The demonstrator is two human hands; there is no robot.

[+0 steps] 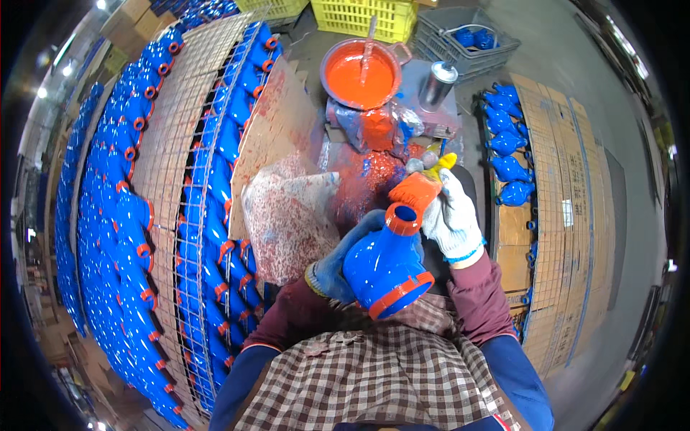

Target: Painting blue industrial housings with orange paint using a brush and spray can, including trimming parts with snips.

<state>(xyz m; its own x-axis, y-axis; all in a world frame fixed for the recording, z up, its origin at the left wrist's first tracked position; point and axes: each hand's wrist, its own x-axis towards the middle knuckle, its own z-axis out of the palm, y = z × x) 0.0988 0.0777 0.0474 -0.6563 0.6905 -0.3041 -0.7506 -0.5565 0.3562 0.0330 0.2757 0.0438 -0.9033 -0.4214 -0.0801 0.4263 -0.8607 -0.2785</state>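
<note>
My left hand [332, 267], in a stained blue-grey glove, is closed around a glossy blue funnel-shaped piece [375, 260] in front of my apron. The piece is tilted, its narrow mouth pointing away from me and its wide end toward me on the right. Orange-red paint covers the narrow collar and bands the wide rim. My right hand [453, 223], in a white glove, grips a yellow-handled paintbrush [417, 188]. Its orange-soaked bristles sit right at the narrow collar, apparently touching it. A pan [327, 85] of orange paint with a stirring stick stands beyond.
Several blue pieces with red rims [118, 237] are stacked on the left, with cardboard and wire mesh [169, 144] between layers. More blue pieces [509, 144] stand on the right beside meshed cardboard [568, 215]. A metal can [437, 87], yellow crate [363, 20] and grey crate [496, 61] are farther off.
</note>
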